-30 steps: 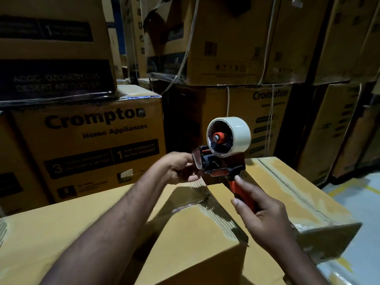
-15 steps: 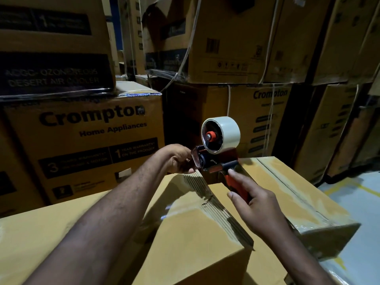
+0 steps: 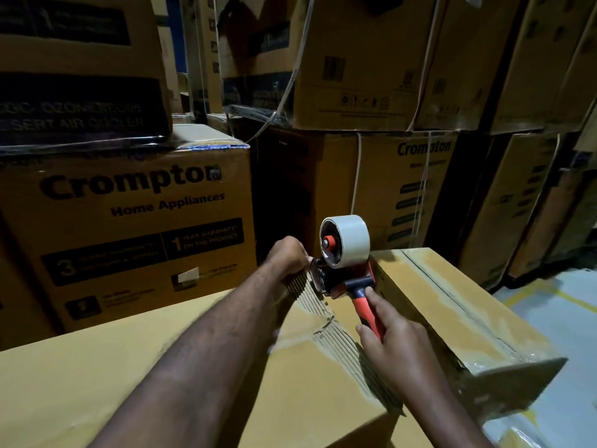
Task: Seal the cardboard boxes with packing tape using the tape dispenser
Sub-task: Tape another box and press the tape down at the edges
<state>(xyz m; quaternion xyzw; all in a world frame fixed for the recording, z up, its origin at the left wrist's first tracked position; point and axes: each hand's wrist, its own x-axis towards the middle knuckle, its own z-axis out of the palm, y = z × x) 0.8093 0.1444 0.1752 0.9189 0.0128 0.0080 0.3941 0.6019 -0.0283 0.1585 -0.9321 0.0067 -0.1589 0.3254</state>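
Lower than a second ago, the tape dispenser [image 3: 345,282] now sits just over the far edge of the near cardboard box [image 3: 145,376], whose top shows a strip of bare corrugated ridges running near to far. Right of that strip the right hand [image 3: 399,349] grasps the dispenser's red handle, fingers wrapped around it and the forefinger laid along it. The white tape roll [image 3: 352,239] stands upright on top. At the dispenser's front the left hand [image 3: 289,257] is clenched, knuckles up; whether its fingers pinch the tape end I cannot tell. A second box [image 3: 458,305], already taped, lies just to the right. Stacked Crompton cartons [image 3: 129,221] fill the far side.
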